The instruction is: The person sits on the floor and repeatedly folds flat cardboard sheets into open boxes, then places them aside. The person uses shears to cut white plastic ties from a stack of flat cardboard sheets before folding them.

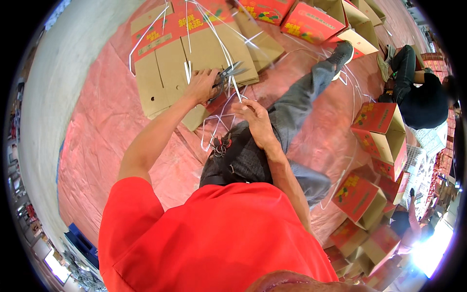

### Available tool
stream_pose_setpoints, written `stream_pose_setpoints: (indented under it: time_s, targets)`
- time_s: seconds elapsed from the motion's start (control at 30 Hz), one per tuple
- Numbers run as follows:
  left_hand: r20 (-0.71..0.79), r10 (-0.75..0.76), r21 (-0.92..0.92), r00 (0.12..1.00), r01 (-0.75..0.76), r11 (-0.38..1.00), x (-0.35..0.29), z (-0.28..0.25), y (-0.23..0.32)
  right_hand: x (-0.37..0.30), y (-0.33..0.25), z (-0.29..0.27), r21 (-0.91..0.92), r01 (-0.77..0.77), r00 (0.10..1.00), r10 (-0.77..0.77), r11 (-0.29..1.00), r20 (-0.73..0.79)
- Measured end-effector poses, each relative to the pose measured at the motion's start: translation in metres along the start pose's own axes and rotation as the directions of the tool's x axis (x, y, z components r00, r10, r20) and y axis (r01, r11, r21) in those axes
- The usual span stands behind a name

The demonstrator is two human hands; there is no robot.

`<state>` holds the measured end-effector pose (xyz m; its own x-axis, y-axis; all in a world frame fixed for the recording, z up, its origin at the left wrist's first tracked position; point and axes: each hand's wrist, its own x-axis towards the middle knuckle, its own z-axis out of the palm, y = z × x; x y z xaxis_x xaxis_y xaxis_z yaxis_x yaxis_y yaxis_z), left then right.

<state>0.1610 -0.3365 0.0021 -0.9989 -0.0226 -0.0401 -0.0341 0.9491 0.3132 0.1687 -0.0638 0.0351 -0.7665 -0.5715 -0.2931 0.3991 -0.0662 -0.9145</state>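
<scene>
My left hand (201,86) is closed round the dark handles of a pair of scissors (227,74). Their blades point right, at a white plastic strap (223,44) that runs over a stack of flattened cardboard boxes (170,68). The stack is brown with red printed panels at its far side. To the right of the scissors, my right hand (256,121) has its fingers bent together at the strap's near end and seems to pinch it. More loose white strapping (212,127) lies below, between the stack and my legs.
Red sheeting (121,141) covers the floor, with grey concrete (58,97) to the left. Opened red boxes (314,22) stand at the far right, others (357,194) nearer. A person in dark clothes (422,100) sits at the right. My leg (301,97) stretches toward the boxes.
</scene>
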Motion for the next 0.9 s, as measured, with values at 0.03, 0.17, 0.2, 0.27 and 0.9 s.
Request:
stream_pose_setpoints:
  time_s: [0.03, 0.17, 0.2, 0.27, 0.9]
  targets:
    - [-0.005, -0.004, -0.011, 1.0, 0.004, 1.0, 0.003, 0.002, 0.003, 0.0, 0.001, -0.001, -0.015, -0.006, 1.0, 0.006, 1.0, 0.015]
    - [-0.122, 0.196, -0.141, 0.973, -0.212, 0.967, 0.012, -0.003, 0.029, -0.002, -0.002, -0.002, -0.034, 0.004, 1.0, -0.005, 0.999, -0.025]
    - [-0.164, 0.276, -0.138, 0.947, -0.299, 0.944, 0.008, -0.004, 0.04, -0.001, -0.001, -0.003, -0.052, 0.012, 0.999, -0.013, 0.999, -0.031]
    - [-0.106, 0.282, -0.158, 0.954, -0.296, 0.942, -0.011, -0.003, 0.062, -0.001, -0.002, -0.002, -0.04, 0.02, 0.998, -0.022, 0.999, -0.058]
    - [-0.13, -0.66, -0.184, 0.74, 0.636, 0.75, -0.296, 0.079, -0.032, -0.002, -0.013, 0.002, 0.091, -0.041, 0.996, 0.048, 0.995, -0.079]
